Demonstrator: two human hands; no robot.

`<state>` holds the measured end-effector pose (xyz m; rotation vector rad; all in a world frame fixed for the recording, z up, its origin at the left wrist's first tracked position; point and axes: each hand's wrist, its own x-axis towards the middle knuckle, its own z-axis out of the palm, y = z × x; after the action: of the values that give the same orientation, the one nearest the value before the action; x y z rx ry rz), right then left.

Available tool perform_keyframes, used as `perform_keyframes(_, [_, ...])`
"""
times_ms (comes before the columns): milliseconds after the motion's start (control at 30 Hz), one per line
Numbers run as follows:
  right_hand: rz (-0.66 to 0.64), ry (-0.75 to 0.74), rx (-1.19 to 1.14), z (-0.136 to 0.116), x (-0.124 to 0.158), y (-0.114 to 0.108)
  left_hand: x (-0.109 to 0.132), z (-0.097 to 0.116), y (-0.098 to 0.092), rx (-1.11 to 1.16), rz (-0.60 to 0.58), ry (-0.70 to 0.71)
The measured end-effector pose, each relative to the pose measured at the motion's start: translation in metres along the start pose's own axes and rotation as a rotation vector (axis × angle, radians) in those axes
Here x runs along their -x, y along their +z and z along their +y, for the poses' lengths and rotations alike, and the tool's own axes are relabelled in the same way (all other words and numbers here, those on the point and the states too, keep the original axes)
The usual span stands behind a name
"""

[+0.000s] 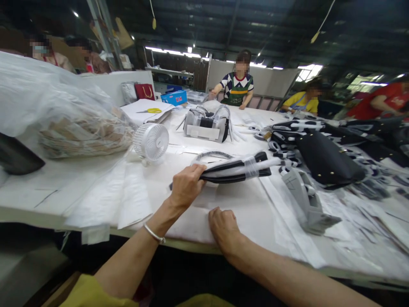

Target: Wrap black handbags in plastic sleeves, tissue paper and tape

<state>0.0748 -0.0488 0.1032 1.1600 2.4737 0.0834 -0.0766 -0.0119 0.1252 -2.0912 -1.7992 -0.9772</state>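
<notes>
My left hand (187,185) is closed around one end of a bundle of black bag straps (226,177), raised a little over the white table. White padding and clear wrap bind the straps near their far end, which points right. Below and to the right, my right hand (225,230) rests near the table's front edge with its fingers curled in. Whatever it may hold is hidden. Behind the straps stands a bag (206,125) with padded, wrapped handles and a white panel on its front.
A white fan (151,141) stands left of centre, near a large plastic sack (83,132). At right are a grey tape dispenser (305,200) and a pile of black bags (329,160). Yellow scissors (153,111) and a blue box (174,98) lie behind. A co-worker (238,85) stands across the table.
</notes>
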Motion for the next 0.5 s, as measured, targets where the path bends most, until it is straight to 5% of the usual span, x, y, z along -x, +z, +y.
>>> perform_keyframes(133, [-0.096, -0.023, 0.019, -0.006, -0.008, -0.005, 0.004, 0.012, 0.013, -0.008, 0.061, 0.267])
perform_keyframes(300, [-0.157, -0.203, -0.075, 0.015, 0.019, -0.038, 0.045, -0.004, 0.030, 0.015, 0.096, 0.411])
perform_keyframes(400, [-0.071, -0.274, -0.377, 0.049, 0.030, -0.067, 0.068, -0.016, 0.036, 0.032, 0.116, 0.423])
perform_keyframes(500, [0.136, -0.094, -0.592, 0.092, 0.002, -0.083, 0.074, -0.019, 0.038, 0.040, 0.159, 0.428])
